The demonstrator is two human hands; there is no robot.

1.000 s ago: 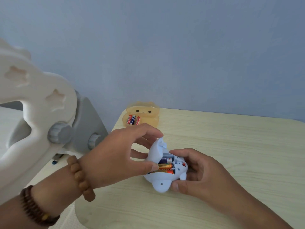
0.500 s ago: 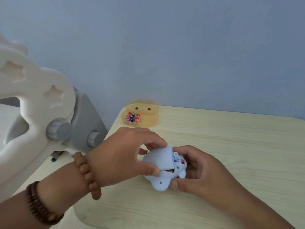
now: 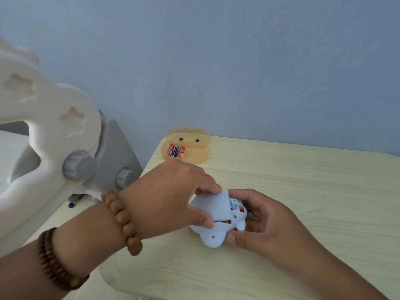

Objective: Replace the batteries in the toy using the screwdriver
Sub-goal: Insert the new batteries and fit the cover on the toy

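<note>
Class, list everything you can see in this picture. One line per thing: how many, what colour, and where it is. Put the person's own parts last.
Toy: one, pale blue, on the table between both hands.
Battery cover: one, pale blue, on the toy, front edge not shut.
Tray: one, translucent orange, at the table's far edge.
Spare batteries: three, red and blue, in the tray.
Table: one, light wood.
Plastic frame: one, cream and grey, left of the table.
Bead bracelets: two, tan and dark brown, left wrist.
Left hand: pressing the cover.
Right hand: steadying the toy.
</note>
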